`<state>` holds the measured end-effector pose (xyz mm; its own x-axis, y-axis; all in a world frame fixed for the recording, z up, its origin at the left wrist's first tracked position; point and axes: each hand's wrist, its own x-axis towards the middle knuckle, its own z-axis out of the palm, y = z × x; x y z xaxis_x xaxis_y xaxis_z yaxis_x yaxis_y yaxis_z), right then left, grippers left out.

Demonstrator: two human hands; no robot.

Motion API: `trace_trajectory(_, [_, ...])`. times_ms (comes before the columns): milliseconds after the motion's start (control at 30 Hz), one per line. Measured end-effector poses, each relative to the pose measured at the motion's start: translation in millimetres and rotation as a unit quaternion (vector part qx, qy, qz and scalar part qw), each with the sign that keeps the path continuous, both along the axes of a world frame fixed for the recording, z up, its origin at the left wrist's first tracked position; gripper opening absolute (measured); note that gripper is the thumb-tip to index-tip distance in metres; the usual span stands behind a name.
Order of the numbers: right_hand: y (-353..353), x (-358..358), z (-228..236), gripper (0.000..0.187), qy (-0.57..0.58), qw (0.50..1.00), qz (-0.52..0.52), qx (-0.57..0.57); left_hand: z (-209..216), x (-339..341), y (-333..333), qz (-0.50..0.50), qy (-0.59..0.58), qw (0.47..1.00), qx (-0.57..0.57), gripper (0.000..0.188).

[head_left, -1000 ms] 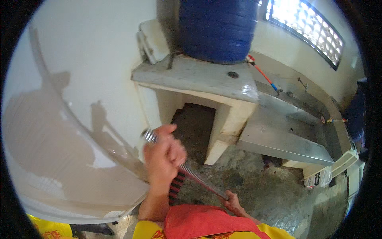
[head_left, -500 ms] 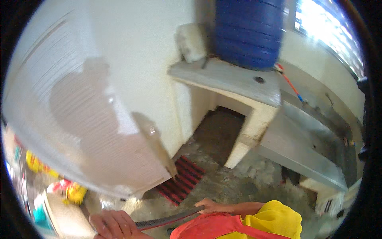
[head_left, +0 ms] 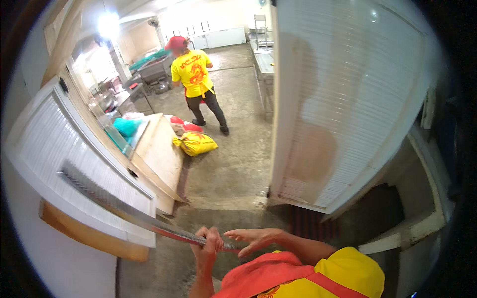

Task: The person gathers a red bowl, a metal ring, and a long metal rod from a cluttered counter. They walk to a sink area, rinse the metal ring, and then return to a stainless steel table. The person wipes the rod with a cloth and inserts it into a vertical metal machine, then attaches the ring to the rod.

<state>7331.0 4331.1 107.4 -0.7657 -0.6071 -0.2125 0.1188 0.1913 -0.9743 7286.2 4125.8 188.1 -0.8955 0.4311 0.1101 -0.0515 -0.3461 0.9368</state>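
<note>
A long, narrow grey strip with a ridged or toothed surface slants up to the left across my front, its far end raised beside a white louvred door panel. Near its lower end, my left hand is closed around it. Just to the right, my right hand has its fingers stretched out and its thumb apart. It is beside the strip's near end and does not grip it. I cannot make out the strip's exact kind.
White louvred doors flank a doorway. Beyond it, a person in a yellow shirt and red cap stands facing away. A yellow sack lies by a wooden cabinet. A metal table stands farther back. A striped mat lies at right.
My view has swung left, from the blue barrel and sink to the doorway. My right hand has let go of the strip, and the strip's far end now points up to the left.
</note>
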Motion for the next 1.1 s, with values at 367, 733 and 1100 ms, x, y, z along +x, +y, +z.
trace_trajectory(367, [-14.2, -267.7, 13.9, 0.037, -0.079, 0.803, 0.09, -0.583, -73.1, -174.3, -9.7, -0.158, -0.17, 0.915, -0.329, 0.038])
trace_trajectory(733, [111.7, -519.1, 56.6, 0.052, -0.208, 0.745, -0.438, -0.458, -121.9, -317.0, -74.2, -0.07, -0.227, 0.82, -0.52, 0.03])
trace_trajectory(1100, [443.9, -615.1, -31.7, 0.056, -0.027, 0.429, -0.66, -0.616, -118.9, -608.9, 157.9, 0.048, -0.149, 0.977, -0.142, 0.025])
